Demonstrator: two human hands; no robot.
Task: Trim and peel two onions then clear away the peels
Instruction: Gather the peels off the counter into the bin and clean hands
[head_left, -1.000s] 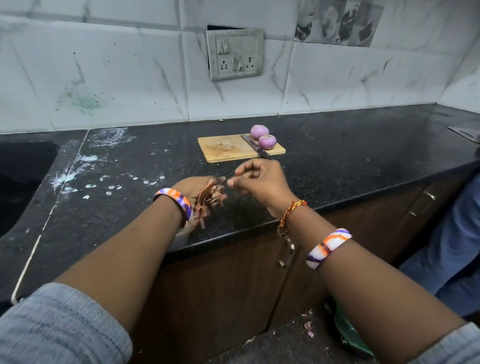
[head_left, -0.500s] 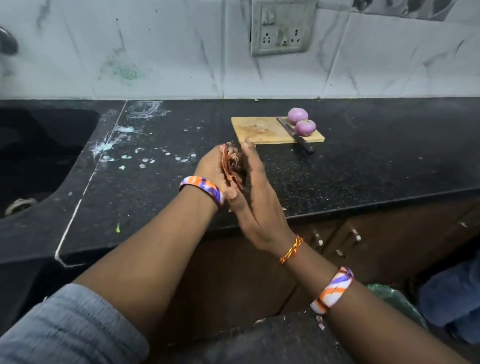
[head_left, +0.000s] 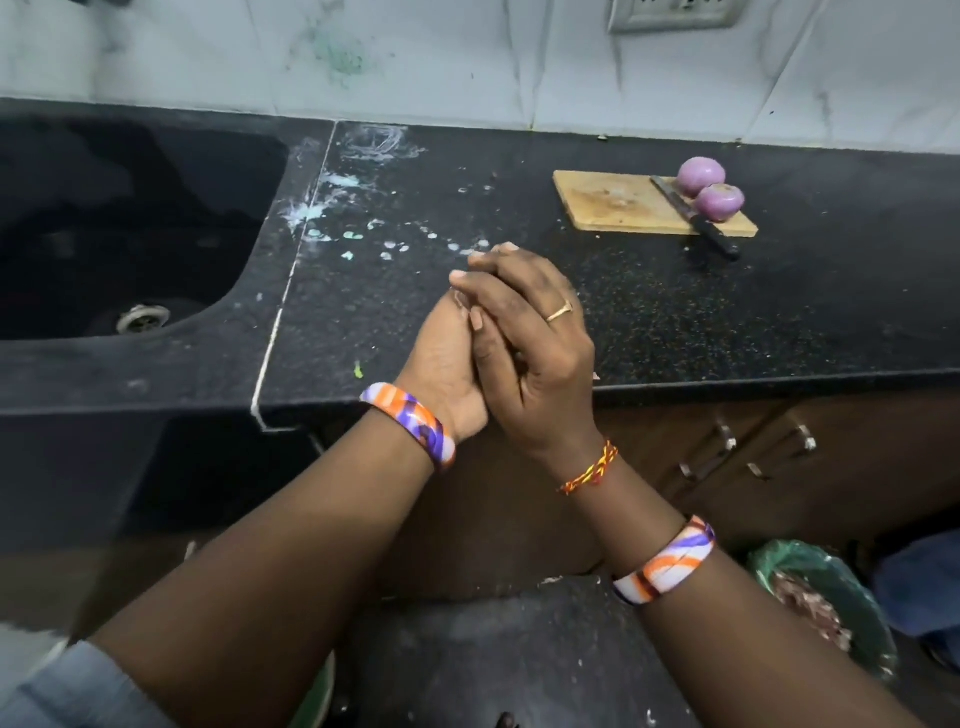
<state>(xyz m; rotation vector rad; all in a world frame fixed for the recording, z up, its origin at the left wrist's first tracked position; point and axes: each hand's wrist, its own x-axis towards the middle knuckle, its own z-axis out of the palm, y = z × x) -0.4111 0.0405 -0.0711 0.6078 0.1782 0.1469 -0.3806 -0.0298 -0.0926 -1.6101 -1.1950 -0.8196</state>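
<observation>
Left hand (head_left: 441, 364) and right hand (head_left: 535, 343) are pressed together palm to palm over the front edge of the black table (head_left: 779, 332); anything held between them is hidden. Two peeled onions (head_left: 709, 189) sit on the wooden cutting board (head_left: 618, 205), touching each other, beside the knife (head_left: 696, 218). A green-lined bin (head_left: 831, 597) stands on the floor at lower right.

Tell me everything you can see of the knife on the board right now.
The knife lies flat and untouched, diagonally across the right part of the wooden cutting board. Its grey, metal-looking blade points toward the back wall, beside the two peeled purple onions; whether they touch it I cannot tell. The black handle sticks out past the board's front edge over the dark counter. Both hands are elsewhere.
</observation>
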